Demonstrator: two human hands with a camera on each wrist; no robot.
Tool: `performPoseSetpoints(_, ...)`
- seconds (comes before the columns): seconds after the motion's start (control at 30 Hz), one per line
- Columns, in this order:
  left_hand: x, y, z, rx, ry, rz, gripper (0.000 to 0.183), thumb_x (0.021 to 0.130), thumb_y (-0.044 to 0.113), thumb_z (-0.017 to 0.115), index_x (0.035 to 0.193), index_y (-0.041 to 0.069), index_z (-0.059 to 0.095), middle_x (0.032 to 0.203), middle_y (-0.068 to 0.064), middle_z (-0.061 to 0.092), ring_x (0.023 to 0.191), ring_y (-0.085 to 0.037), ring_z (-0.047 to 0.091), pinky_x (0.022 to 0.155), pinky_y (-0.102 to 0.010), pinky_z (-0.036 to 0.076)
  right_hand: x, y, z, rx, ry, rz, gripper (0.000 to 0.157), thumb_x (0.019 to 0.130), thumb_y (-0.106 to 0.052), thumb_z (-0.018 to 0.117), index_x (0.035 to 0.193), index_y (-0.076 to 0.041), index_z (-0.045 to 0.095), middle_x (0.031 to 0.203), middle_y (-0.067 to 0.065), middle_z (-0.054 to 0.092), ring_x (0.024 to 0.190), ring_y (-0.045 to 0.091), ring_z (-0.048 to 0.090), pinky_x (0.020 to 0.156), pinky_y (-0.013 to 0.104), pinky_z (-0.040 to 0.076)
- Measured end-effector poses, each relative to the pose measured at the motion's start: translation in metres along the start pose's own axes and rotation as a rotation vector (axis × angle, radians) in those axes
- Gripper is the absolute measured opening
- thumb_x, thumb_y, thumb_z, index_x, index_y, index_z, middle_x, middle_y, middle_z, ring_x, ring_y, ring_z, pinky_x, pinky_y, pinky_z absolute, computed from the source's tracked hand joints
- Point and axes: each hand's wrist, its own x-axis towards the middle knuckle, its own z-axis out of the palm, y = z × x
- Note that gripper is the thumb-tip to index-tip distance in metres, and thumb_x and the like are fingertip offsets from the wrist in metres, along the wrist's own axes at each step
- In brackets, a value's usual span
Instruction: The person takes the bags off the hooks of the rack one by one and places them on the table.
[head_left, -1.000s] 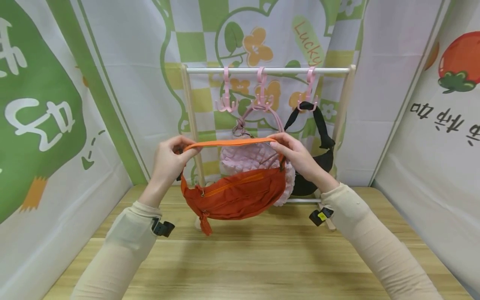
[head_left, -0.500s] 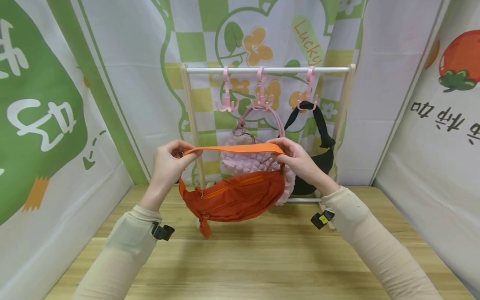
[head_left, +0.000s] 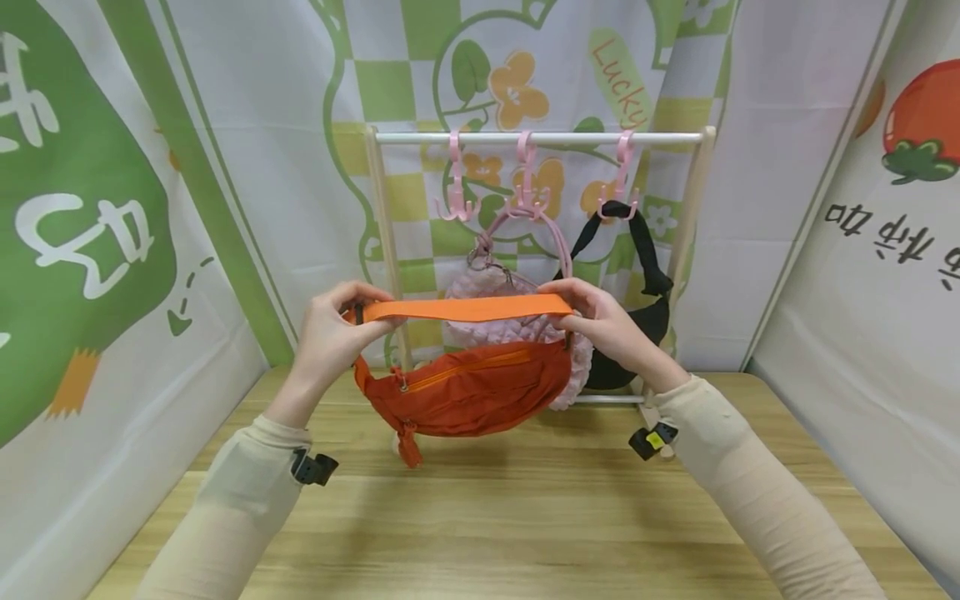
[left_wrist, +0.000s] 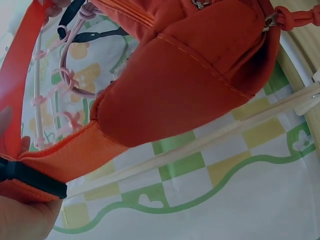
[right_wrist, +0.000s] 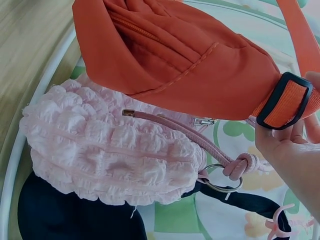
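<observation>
An orange-red waist bag (head_left: 472,392) hangs in the air between my hands, its bright orange strap (head_left: 472,309) stretched level above it. My left hand (head_left: 337,329) pinches the strap's left end, close to a black buckle (left_wrist: 35,179). At the strap's other end, my right hand (head_left: 600,321) grips the webbing between thumb and fingers. In the right wrist view a black slider buckle (right_wrist: 285,101) lies against that hand. Behind the bag, a puffy pink bag (right_wrist: 115,145) is partly hidden in the head view.
A rack with a metal bar (head_left: 570,138) stands at the back. Three pink hooks hang from it. The left hook (head_left: 456,187) carries nothing; the middle one (head_left: 527,183) holds the pink bag, the right one (head_left: 621,183) a black bag (head_left: 645,325). A wooden table (head_left: 480,525) lies below.
The strap has come down slightly and turned its broad face forward, pulled straighter after sagging a little. My hands have lowered slightly and moved a bit apart, still holding it.
</observation>
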Motion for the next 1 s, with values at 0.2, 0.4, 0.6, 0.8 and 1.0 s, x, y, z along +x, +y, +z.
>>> performPoseSetpoints(0.2,-0.003,0.001,-0.003,0.002,-0.034,0.031,0.030,0.076,0.017,0.080,0.103,0.010,0.069,0.094,-0.005,0.061,0.077,-0.014,0.050,0.063,-0.020,0.044,-0.002,0.002,-0.003,0.031,0.000,-0.025,0.044,0.094,-0.008,0.058,0.134,0.003,0.045,0.122,0.002,0.057,0.102,0.013,0.058,0.084,0.024,0.052)
performPoseSetpoints(0.4,-0.005,0.001,-0.004,-0.015,-0.043,0.059,0.037,0.076,0.010,0.079,0.110,0.010,0.067,0.091,-0.007,0.060,0.076,-0.014,0.052,0.064,-0.018,0.045,-0.003,0.004,-0.004,0.034,0.018,-0.027,0.042,0.094,-0.007,0.057,0.133,0.004,0.045,0.121,0.001,0.057,0.100,0.011,0.058,0.084,0.024,0.051)
performPoseSetpoints(0.6,-0.006,-0.001,-0.004,-0.048,-0.039,0.066,0.038,0.076,0.001,0.077,0.111,0.010,0.066,0.093,-0.008,0.060,0.080,-0.012,0.057,0.069,-0.015,0.050,-0.005,0.003,-0.003,0.051,0.049,-0.026,0.039,0.094,-0.007,0.056,0.131,0.001,0.048,0.121,0.000,0.057,0.098,0.011,0.058,0.081,0.025,0.052)
performPoseSetpoints(0.8,-0.008,-0.004,-0.004,-0.061,-0.025,0.071,0.039,0.078,-0.006,0.072,0.114,0.008,0.064,0.096,-0.009,0.061,0.082,-0.011,0.058,0.072,-0.015,0.050,-0.006,0.006,-0.002,0.067,0.064,-0.035,0.037,0.095,-0.007,0.055,0.130,0.000,0.049,0.116,-0.002,0.059,0.094,0.010,0.058,0.077,0.025,0.052)
performPoseSetpoints(1.0,-0.012,0.002,-0.005,-0.044,0.029,0.058,0.035,0.080,-0.007,0.069,0.114,0.003,0.064,0.098,-0.013,0.063,0.084,-0.008,0.058,0.073,-0.014,0.049,-0.005,0.010,0.000,0.095,0.076,-0.027,0.036,0.095,-0.007,0.054,0.130,0.000,0.049,0.115,-0.002,0.058,0.094,0.010,0.057,0.076,0.022,0.051)
